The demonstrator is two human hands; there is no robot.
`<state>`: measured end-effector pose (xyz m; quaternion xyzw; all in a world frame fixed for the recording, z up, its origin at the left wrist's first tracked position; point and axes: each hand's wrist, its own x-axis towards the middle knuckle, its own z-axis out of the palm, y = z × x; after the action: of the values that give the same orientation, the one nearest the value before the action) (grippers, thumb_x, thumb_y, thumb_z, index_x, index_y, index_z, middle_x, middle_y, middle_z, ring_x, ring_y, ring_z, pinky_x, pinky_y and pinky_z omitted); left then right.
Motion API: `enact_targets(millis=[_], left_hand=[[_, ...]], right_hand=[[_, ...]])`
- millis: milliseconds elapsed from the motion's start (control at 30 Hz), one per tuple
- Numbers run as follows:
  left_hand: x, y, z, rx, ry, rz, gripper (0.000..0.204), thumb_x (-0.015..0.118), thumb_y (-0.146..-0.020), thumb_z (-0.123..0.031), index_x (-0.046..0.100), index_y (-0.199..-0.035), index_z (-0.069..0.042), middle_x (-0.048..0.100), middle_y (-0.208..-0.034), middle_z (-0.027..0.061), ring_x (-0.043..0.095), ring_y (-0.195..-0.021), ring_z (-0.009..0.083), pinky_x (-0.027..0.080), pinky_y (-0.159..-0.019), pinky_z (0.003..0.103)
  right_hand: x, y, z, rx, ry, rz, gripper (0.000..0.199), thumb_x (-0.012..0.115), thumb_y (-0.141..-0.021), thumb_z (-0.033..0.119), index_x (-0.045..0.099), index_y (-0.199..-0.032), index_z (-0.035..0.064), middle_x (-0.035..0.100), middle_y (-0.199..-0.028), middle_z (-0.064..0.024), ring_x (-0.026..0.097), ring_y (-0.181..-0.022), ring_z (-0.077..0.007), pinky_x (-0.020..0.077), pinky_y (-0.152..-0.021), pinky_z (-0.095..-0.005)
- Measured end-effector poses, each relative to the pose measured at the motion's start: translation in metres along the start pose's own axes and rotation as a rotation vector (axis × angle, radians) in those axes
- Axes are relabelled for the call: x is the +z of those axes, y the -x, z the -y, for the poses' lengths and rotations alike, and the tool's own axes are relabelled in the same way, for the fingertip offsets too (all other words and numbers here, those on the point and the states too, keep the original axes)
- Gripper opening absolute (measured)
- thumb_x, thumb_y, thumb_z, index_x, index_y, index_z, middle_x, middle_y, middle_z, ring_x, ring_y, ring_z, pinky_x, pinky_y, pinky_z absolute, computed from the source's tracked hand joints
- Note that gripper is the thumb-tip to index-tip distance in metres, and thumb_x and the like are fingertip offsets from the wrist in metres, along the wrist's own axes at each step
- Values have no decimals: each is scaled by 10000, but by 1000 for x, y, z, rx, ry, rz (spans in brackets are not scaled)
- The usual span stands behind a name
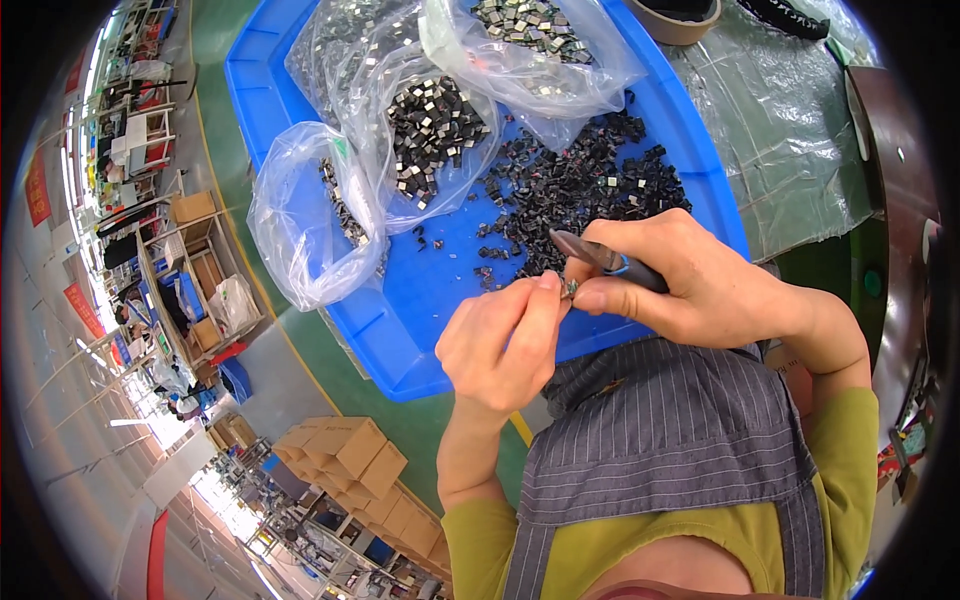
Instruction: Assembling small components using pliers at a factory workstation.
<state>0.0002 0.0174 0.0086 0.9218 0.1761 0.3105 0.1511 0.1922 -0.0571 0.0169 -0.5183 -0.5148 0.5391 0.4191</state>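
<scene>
My left hand (505, 340) pinches a tiny metal part (568, 290) between thumb and fingertips, just above the near rim of a blue plastic tray (420, 300). My right hand (690, 280) grips small pliers (600, 258) with blue-black handles; its fingertips also touch the same small part, and the plier jaws point left over the tray. A heap of small black parts (590, 190) lies loose in the tray right behind both hands.
Three clear plastic bags holding small square parts lie in the tray: (300, 220), (430, 130), (530, 40). Clear plastic sheeting (780, 120) covers the table at right, with a tape roll (680, 18) beyond. Cardboard boxes (350, 450) stand on the floor below left.
</scene>
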Motion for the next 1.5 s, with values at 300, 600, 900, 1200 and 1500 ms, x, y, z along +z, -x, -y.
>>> enact_targets(millis=[300,600,900,1200,1500], left_hand=[[4,6,1,-17,188,-47,365,753,-724,13,617,-1061,-15,671,-842,115,642,-621,209,486,-498,285],[3,0,-1,17,110,-47,393,743,-671,72,629,-1039,-3,670,-866,128,642,-617,214,489,-486,273],[2,5,-2,-195,376,13,297,723,-738,49,591,-1001,7,681,-811,126,661,-643,229,518,-518,282],[-4,12,-2,-405,759,-66,214,641,-803,88,553,-987,22,654,-854,179,611,-606,139,471,-478,225],[-5,-3,1,-745,984,-131,87,480,-929,-95,432,-956,-28,513,-696,120,362,-384,76,317,-339,183]], right_hand=[[2,1,-8,-141,-54,-30,184,628,-866,123,571,-967,-20,615,-761,-214,590,-706,-409,454,-577,-404],[-4,2,-3,-69,-61,3,203,624,-877,158,566,-956,-20,588,-715,-213,580,-668,-402,440,-562,-402],[2,1,-9,-120,-48,-27,181,623,-871,136,562,-942,-18,575,-697,-219,570,-648,-403,430,-545,-404],[-1,-1,-3,-50,-99,53,169,611,-878,130,563,-939,-20,572,-692,-222,572,-643,-399,431,-551,-410],[4,-1,-14,-166,250,-95,188,645,-813,97,555,-941,-6,595,-818,-179,590,-810,-377,465,-675,-450]])
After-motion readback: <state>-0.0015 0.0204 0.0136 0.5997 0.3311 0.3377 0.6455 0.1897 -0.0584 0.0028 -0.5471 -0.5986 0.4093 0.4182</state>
